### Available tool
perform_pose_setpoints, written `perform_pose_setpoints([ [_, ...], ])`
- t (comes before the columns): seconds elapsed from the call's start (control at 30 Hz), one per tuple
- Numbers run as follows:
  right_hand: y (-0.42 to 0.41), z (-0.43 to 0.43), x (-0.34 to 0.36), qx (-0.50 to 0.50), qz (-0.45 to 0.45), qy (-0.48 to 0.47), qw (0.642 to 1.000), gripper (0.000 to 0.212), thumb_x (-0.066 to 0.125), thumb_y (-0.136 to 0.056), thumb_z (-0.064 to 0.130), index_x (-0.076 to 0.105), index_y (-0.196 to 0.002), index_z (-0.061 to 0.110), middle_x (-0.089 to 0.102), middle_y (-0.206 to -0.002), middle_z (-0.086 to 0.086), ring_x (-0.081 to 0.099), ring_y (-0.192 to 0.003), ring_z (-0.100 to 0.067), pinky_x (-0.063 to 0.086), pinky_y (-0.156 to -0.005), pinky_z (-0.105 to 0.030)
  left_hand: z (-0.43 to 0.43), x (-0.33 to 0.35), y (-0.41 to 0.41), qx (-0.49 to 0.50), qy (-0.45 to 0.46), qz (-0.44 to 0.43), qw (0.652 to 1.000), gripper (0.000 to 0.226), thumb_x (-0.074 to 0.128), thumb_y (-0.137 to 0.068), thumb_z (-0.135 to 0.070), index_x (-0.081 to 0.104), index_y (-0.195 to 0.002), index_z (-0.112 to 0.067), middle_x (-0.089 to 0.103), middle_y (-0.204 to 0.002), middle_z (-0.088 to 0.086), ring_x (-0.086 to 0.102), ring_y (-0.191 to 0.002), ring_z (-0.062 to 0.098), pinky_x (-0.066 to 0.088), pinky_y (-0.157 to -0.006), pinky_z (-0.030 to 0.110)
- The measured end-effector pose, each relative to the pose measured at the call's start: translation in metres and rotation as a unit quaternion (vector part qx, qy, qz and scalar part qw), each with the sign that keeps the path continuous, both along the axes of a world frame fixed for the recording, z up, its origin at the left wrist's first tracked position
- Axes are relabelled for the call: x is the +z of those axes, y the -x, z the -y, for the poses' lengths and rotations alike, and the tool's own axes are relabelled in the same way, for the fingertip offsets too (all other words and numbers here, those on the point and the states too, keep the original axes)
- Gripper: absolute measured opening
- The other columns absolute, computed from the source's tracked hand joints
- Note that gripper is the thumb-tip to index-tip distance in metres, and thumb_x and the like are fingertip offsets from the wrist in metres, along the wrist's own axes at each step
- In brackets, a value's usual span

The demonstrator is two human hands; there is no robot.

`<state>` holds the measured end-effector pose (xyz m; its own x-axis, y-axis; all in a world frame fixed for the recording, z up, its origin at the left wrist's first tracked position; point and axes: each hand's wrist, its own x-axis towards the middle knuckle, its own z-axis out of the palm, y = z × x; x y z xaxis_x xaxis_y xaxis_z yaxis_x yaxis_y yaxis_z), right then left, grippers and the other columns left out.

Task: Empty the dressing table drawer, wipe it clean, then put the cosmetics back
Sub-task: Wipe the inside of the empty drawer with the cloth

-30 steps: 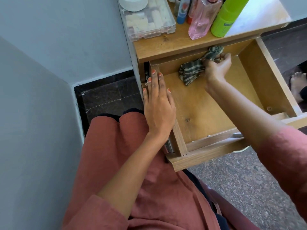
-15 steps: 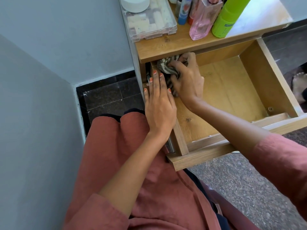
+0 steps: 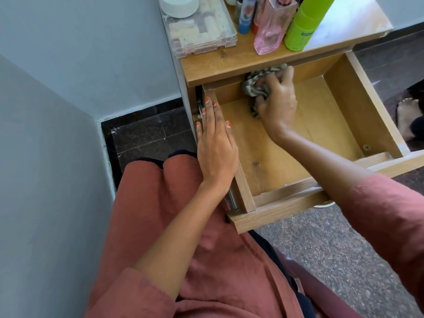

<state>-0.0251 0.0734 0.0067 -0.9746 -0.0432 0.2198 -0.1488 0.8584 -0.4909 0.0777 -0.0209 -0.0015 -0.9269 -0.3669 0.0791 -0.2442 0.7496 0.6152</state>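
The wooden drawer [image 3: 358, 111] of the dressing table is pulled out and holds nothing but a checked cloth [image 3: 254, 84]. My right hand [image 3: 278, 104] is bunched on that cloth and presses it against the drawer's back wall, left of centre. My left hand [image 3: 214, 143] lies flat, fingers together, on the drawer's left side wall. On the tabletop [image 3: 229, 63] stand the cosmetics: a clear compartment box [image 3: 202, 28] with a white round jar [image 3: 179, 4] on it, a blue tube [image 3: 245, 17], a pink perfume bottle [image 3: 271, 31] and a green bottle [image 3: 302, 28].
A grey wall [image 3: 68, 65] closes in on the left, with dark floor tiles [image 3: 146, 136] at its foot. My lap in a reddish garment [image 3: 160, 226] fills the foreground. Another person's bare foot [image 3: 407, 115] rests on the floor right of the drawer.
My right hand has swept the cloth along the back of the drawer, from the right to the far left corner, then back toward the centre. My left hand has stayed on the side wall.
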Motion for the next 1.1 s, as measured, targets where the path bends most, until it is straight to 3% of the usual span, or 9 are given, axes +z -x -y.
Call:
perform_pose_setpoints([
  [0.27, -0.022, 0.030, 0.002, 0.183, -0.029, -0.108, 0.977, 0.023, 0.050, -0.089, 0.011, 0.059, -0.109, 0.006, 0.049, -0.119, -0.021, 0.049, -0.109, -0.034, 0.052, -0.063, -0.040, 0.000, 0.000, 0.000, 0.004, 0.016, 0.004, 1.000, 0.046, 0.024, -0.100, -0.019, 0.018, -0.145, -0.008, 0.010, -0.156, 0.006, 0.010, -0.144, 0.018, 0.005, -0.116, 0.029],
  [0.4, -0.021, 0.024, 0.003, 0.181, -0.035, -0.116, 0.976, 0.026, 0.053, -0.085, 0.012, 0.059, -0.110, 0.010, 0.049, -0.125, -0.017, 0.049, -0.110, -0.033, 0.048, -0.057, -0.035, 0.000, 0.000, 0.000, 0.005, 0.028, 0.010, 1.000, 0.047, 0.024, -0.100, -0.020, 0.018, -0.146, -0.009, 0.011, -0.156, 0.005, 0.011, -0.144, 0.018, 0.006, -0.117, 0.031],
  [0.57, -0.021, 0.010, 0.004, 0.093, -0.071, -0.061, 0.991, 0.034, 0.052, -0.083, 0.017, 0.060, -0.116, 0.016, 0.054, -0.130, -0.006, 0.054, -0.104, -0.030, 0.045, -0.057, -0.033, -0.001, -0.001, 0.000, 0.006, 0.034, 0.007, 0.999, 0.047, 0.024, -0.100, -0.020, 0.018, -0.145, -0.008, 0.012, -0.156, 0.006, 0.012, -0.144, 0.017, 0.007, -0.116, 0.030],
  [0.83, -0.031, 0.032, 0.014, 0.196, -0.125, -0.174, 0.957, 0.034, 0.043, -0.089, 0.015, 0.062, -0.117, 0.013, 0.062, -0.123, -0.002, 0.061, -0.095, -0.031, 0.052, -0.053, -0.033, -0.001, 0.000, 0.000, 0.006, 0.034, 0.015, 0.999, 0.046, 0.025, -0.100, -0.019, 0.021, -0.144, -0.007, 0.013, -0.156, 0.006, 0.013, -0.144, 0.018, 0.009, -0.117, 0.033],
  [0.93, -0.025, 0.024, 0.015, 0.211, -0.132, -0.238, 0.939, 0.036, 0.039, -0.090, 0.015, 0.060, -0.120, 0.011, 0.059, -0.127, -0.005, 0.062, -0.096, -0.032, 0.054, -0.060, -0.036, 0.000, 0.001, 0.000, 0.005, 0.032, 0.014, 0.999, 0.046, 0.024, -0.100, -0.020, 0.021, -0.145, -0.008, 0.014, -0.156, 0.006, 0.012, -0.144, 0.018, 0.009, -0.118, 0.034],
  [1.1, -0.008, -0.008, 0.010, 0.124, -0.054, -0.223, 0.965, 0.043, 0.037, -0.088, 0.015, 0.047, -0.131, 0.015, 0.042, -0.143, -0.003, 0.046, -0.115, -0.034, 0.047, -0.078, -0.042, 0.000, 0.002, 0.000, 0.002, 0.027, 0.017, 0.999, 0.047, 0.024, -0.100, -0.020, 0.019, -0.145, -0.008, 0.012, -0.156, 0.006, 0.011, -0.144, 0.018, 0.010, -0.118, 0.035],
])
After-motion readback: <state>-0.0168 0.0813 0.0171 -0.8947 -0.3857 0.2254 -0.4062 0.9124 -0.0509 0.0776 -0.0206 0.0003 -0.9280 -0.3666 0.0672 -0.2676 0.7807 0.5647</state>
